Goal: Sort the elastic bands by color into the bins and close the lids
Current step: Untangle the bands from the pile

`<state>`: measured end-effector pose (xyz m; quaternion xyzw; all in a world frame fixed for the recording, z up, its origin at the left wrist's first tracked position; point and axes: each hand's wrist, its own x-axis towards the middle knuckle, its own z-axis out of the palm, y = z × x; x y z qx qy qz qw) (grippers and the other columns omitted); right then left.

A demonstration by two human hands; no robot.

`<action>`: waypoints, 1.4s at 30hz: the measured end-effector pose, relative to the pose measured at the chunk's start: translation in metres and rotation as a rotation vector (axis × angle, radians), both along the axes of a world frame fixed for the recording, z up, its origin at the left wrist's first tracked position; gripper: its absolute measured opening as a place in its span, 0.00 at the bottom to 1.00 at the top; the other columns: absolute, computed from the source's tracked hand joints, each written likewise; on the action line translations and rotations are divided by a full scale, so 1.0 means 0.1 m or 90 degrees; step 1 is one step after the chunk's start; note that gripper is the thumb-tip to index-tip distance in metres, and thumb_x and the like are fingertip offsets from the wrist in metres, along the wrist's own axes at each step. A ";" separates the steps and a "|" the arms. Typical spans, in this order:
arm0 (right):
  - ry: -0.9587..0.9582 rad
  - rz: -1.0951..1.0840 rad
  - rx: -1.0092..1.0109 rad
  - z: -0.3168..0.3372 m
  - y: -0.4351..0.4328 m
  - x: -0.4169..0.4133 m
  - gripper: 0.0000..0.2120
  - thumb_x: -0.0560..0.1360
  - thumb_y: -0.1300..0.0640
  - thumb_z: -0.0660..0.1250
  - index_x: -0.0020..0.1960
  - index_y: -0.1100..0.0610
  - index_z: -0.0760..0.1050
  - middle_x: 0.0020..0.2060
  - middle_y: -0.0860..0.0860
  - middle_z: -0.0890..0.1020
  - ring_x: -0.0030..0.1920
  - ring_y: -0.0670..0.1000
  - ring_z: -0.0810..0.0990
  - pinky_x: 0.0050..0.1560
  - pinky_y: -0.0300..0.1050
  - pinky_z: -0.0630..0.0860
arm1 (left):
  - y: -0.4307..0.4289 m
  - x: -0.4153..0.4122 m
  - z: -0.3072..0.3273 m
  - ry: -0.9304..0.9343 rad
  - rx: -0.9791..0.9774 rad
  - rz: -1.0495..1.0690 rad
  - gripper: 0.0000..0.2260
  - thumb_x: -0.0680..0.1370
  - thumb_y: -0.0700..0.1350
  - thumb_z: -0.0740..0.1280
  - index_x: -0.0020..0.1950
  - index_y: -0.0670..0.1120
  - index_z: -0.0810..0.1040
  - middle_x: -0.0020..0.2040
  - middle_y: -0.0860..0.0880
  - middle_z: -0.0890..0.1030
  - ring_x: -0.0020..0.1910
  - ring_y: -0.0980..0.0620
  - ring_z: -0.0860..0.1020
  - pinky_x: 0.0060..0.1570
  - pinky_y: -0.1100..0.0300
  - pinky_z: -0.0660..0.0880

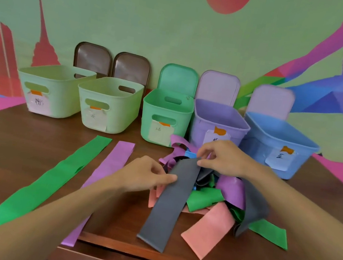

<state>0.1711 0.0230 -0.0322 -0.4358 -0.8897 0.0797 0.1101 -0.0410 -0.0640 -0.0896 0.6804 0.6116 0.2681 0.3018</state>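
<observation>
Mid-sort: five open bins [124, 111] stand behind our tangled pile [230, 192]. The grey band [168, 203] atop it is pinched by our right hand [225, 159] at its far end and our left hand [147, 175] at its edge. Next we should draw it free.

Five bins in a row at the back, all open, lids [178, 78] propped upright behind them: far-left pale green bin [54, 90], second pale green bin [108, 103], mint bin [165, 118], purple bin [219, 119], blue bin [280, 141]. A green band [52, 178] and a purple band [114, 161] lie flat side by side. The tangled pile [223, 195] sits front right, with a grey band [171, 201] draped over it, pinched by the left hand [148, 175] and right hand [222, 157].
</observation>
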 end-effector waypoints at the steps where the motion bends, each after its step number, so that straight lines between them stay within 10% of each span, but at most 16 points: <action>1: -0.001 -0.006 -0.002 -0.03 0.02 0.01 0.11 0.73 0.53 0.71 0.55 0.55 0.79 0.43 0.48 0.81 0.39 0.41 0.75 0.39 0.27 0.67 | 0.00 0.02 0.01 0.015 -0.015 0.003 0.20 0.74 0.60 0.67 0.43 0.43 0.84 0.38 0.48 0.85 0.36 0.58 0.79 0.47 0.61 0.75; 6: -0.010 -0.022 0.005 -0.12 0.02 0.07 0.15 0.74 0.55 0.69 0.60 0.57 0.77 0.40 0.47 0.79 0.40 0.46 0.74 0.38 0.33 0.66 | 0.01 0.11 0.04 0.059 0.011 0.023 0.11 0.72 0.52 0.72 0.43 0.45 0.82 0.43 0.49 0.84 0.43 0.55 0.80 0.44 0.63 0.73; 15: 0.063 -0.004 0.053 0.01 -0.14 0.23 0.18 0.73 0.54 0.71 0.63 0.55 0.76 0.53 0.53 0.81 0.47 0.47 0.77 0.49 0.35 0.69 | -0.07 0.20 0.46 -0.048 -0.022 -0.011 0.09 0.74 0.46 0.72 0.38 0.43 0.76 0.28 0.50 0.80 0.26 0.54 0.79 0.26 0.67 0.70; 22: 0.140 0.096 0.029 0.13 -0.40 0.30 0.12 0.72 0.53 0.72 0.56 0.48 0.80 0.49 0.41 0.81 0.50 0.38 0.77 0.49 0.23 0.69 | 0.08 0.28 0.57 -0.308 -0.053 0.058 0.09 0.74 0.43 0.72 0.45 0.38 0.77 0.35 0.43 0.80 0.27 0.52 0.79 0.28 0.64 0.76; 33: 0.002 0.129 0.088 -0.11 -0.52 0.29 0.30 0.57 0.35 0.75 0.51 0.43 0.64 0.48 0.37 0.65 0.49 0.43 0.67 0.47 0.40 0.69 | 0.45 0.40 0.46 -0.711 -0.148 0.180 0.02 0.75 0.33 0.68 0.43 0.36 0.76 0.37 0.42 0.77 0.25 0.54 0.80 0.29 0.66 0.79; 42: 0.087 0.078 0.290 -0.33 -0.33 0.14 0.16 0.69 0.40 0.68 0.40 0.51 0.71 0.39 0.43 0.71 0.40 0.44 0.68 0.44 0.42 0.68 | 0.55 0.45 0.51 -0.771 -0.177 0.195 0.04 0.75 0.32 0.66 0.41 0.35 0.75 0.34 0.39 0.78 0.27 0.47 0.81 0.34 0.61 0.80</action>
